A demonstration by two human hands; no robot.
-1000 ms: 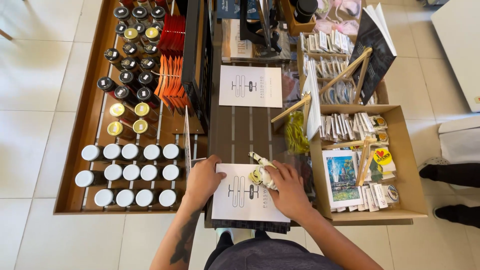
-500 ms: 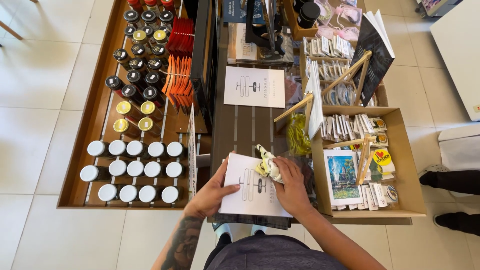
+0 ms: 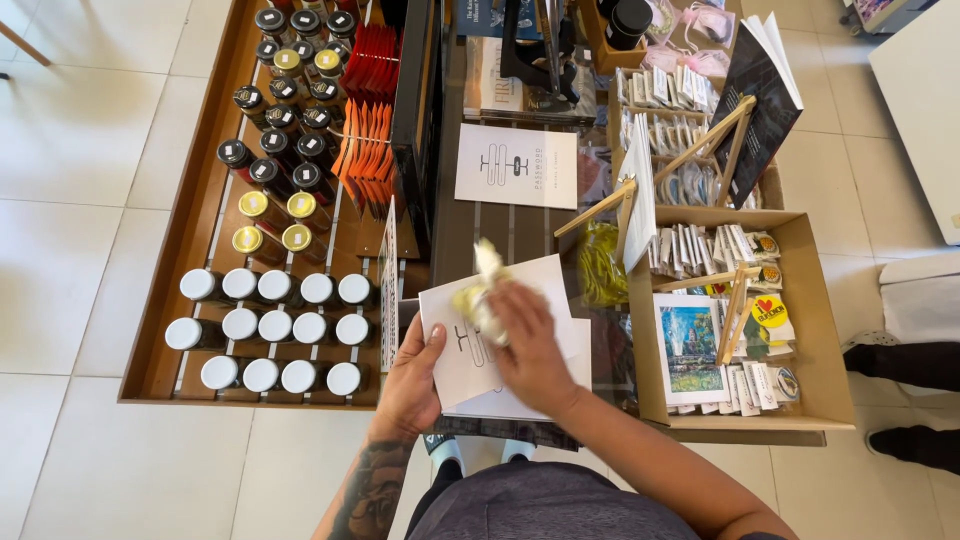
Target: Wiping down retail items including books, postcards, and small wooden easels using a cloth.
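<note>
Shop counter, booklet tilted, long axis roughly upright

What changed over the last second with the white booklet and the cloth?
The left hand has lifted the top white booklet off the stack by its left edge, tilting it up. The right hand keeps the yellowish cloth pressed on its cover, now blurred in motion. The white-lidded jars and cardboard box stayed put.
</note>
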